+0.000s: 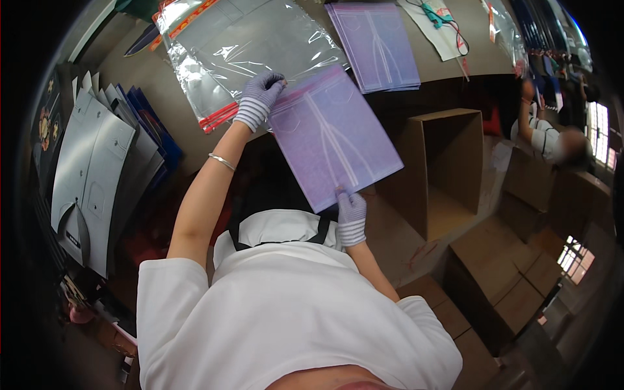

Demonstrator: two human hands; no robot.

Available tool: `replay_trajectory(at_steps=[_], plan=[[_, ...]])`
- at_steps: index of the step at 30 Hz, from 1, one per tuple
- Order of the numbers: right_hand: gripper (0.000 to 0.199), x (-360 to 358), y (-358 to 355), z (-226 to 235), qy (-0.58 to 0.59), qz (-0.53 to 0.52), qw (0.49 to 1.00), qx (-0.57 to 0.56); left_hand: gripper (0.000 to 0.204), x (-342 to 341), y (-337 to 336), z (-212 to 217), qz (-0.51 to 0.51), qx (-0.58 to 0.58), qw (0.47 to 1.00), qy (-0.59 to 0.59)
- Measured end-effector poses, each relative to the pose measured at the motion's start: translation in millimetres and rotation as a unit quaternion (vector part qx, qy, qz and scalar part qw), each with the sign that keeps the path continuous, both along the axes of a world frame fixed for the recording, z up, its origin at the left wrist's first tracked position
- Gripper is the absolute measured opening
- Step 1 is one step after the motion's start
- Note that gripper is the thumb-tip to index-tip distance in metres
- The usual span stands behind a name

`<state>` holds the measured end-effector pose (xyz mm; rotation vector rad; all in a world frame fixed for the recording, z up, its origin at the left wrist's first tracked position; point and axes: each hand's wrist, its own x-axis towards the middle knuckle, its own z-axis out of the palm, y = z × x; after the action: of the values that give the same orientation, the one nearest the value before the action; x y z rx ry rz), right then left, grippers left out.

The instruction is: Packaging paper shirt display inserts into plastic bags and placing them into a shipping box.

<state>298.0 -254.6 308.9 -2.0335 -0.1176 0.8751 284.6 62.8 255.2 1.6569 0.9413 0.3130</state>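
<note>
Between my hands is a flat purple printed piece (335, 133), folder-like, with pale lines and pocket outlines on its face. It is tilted above the table's near edge. My left hand (260, 97), in a grey glove with a striped cuff, is closed at its upper left corner. At its lower edge, my right hand (351, 214), gloved the same way, pinches it with the thumb on top. Beyond my left hand, clear plastic bags (227, 49) with red edges lie on the table. A stack of matching purple pieces (374, 45) lies to their right.
White folder-like pieces (91, 169) stand upright at the left, with blue ones (153, 123) behind. An open cardboard box (455, 166) sits at the right, with more cartons (500, 273) nearer. A green-and-black cord (442, 19) lies at the back. Another person (552, 140) is at far right.
</note>
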Motion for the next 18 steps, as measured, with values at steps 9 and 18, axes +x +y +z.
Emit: replay_trajectory(at_steps=[9, 18], plan=[[0.023, 20.5, 96.2, -35.7, 0.134, 0.037, 0.956, 0.257, 0.012, -48.8, -30.7, 44.7, -0.088, 0.138, 0.986, -0.029], [0.021, 62.5, 164.7, -123.4, 0.090, 0.419, 0.902, 0.040, 0.021, -118.2, -3.5, -49.8, 0.040, 0.024, 0.999, 0.011]])
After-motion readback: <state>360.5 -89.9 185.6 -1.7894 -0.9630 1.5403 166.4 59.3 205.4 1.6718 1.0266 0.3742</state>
